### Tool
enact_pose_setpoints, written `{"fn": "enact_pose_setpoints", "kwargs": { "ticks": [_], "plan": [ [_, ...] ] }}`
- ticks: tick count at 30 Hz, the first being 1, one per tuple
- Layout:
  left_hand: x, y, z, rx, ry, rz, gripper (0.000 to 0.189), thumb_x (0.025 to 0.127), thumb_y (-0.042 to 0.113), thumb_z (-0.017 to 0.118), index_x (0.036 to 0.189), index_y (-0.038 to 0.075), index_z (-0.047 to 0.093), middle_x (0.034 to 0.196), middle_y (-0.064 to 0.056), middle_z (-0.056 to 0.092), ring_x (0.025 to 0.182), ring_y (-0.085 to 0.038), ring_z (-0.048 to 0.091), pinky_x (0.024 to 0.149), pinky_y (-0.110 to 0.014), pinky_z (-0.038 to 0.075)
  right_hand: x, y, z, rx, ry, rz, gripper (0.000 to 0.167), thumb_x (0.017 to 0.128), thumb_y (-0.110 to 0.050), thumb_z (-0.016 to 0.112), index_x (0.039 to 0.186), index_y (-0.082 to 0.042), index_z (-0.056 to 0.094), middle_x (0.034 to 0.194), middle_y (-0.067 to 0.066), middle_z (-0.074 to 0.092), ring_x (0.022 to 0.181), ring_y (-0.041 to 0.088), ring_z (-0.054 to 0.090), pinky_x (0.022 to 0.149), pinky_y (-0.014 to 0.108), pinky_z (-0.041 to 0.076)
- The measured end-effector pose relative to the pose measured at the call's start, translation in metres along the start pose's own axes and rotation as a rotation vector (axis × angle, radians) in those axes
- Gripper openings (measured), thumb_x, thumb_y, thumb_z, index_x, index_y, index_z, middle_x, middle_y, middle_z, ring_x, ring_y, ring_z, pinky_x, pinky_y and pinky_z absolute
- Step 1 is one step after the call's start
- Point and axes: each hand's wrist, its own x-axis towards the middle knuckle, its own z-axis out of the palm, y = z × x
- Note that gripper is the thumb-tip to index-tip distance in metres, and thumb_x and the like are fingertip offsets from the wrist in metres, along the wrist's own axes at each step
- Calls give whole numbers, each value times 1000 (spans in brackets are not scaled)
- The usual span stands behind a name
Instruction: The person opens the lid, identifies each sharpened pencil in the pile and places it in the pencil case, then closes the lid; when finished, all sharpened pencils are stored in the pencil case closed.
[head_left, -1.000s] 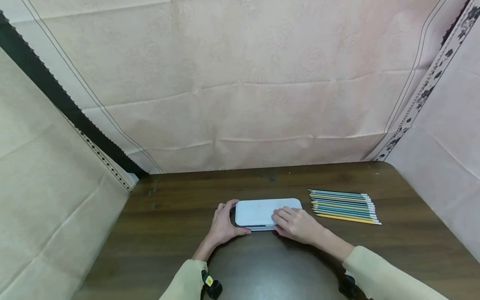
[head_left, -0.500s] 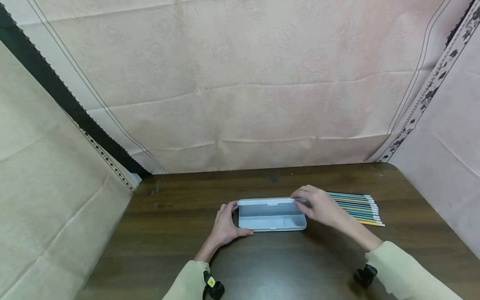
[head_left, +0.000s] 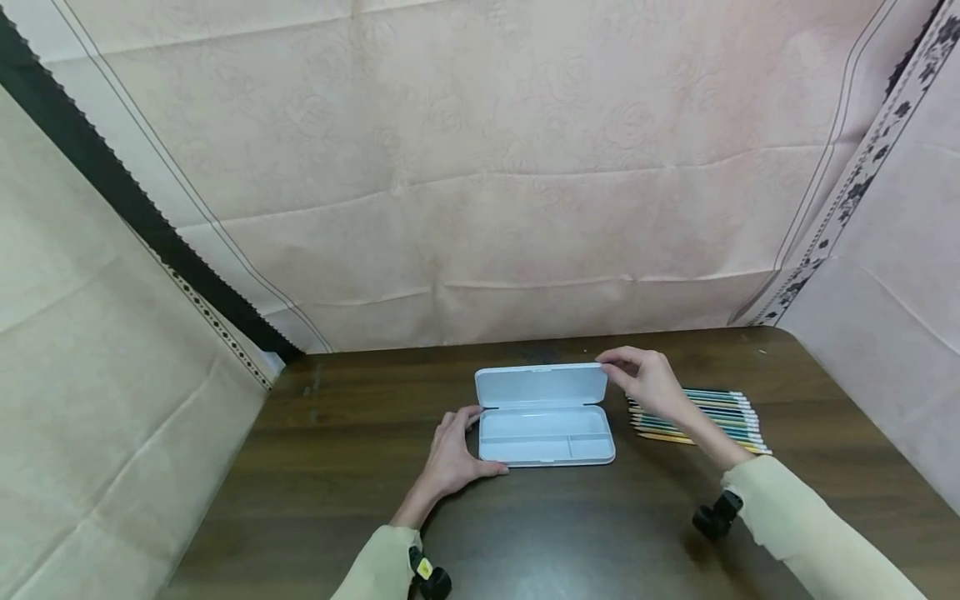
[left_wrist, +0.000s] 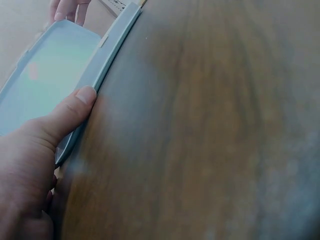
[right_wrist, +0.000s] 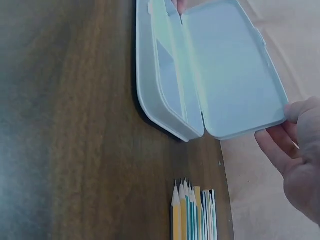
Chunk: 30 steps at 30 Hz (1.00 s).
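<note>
A pale blue pencil case (head_left: 517,451) lies on the table with its hinged lid (head_left: 540,386) swung up and back. Inside it, low dividers show and no pencils. My left hand (head_left: 451,454) grips the case's left end, thumb along the front wall in the left wrist view and the other fingers behind. With thumb and fingers my right hand (head_left: 647,379) pinches the lid's far right corner, which the right wrist view shows closely. Right of the case lies a row of sharpened pencils (head_left: 720,417), yellow, teal and dark, partly hidden by my right forearm.
The brown wooden table (head_left: 360,417) runs to a pale cloth wall (head_left: 525,208) at the back, and similar cloth hangs at both sides. Black wrist cameras sit on both sleeves. Pencil points face the case.
The case's lid has gone from closed to swung up and back. My right hand moved from the lid's front to its far right corner. My left hand stayed at the left end.
</note>
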Motion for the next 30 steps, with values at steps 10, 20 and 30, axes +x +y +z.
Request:
{"fn": "enact_pose_setpoints", "kwargs": {
  "ticks": [10, 20, 30],
  "plan": [
    [-1, 0, -1, -5, -16, -9, 98, 63, 52, 93, 142, 15, 49, 138, -5, 57, 110, -23, 44, 92, -45, 39, 8, 12, 2, 119, -23, 180, 17, 96, -1, 66, 112, 1, 72, 104, 17, 70, 85, 41, 68, 71, 40, 57],
    [-2, 1, 1, 17, -25, -2, 99, 63, 51, 93, 144, 15, 50, 126, -5, 55, 103, -21, 43, 85, -41, 41, 8, 25, 8, 220, -21, 275, 23, 98, -2, 63, 120, 6, 66, 113, 24, 66, 93, 38, 68, 81, 44, 54],
    [-2, 2, 0, 26, -19, 3, 100, 63, 54, 92, 145, 14, 50, 122, -7, 54, 100, -20, 42, 83, -40, 41, 12, 32, 14, 210, -25, 295, 24, 97, -1, 64, 119, 7, 65, 111, 25, 66, 92, 39, 69, 78, 46, 55]
  ]
}}
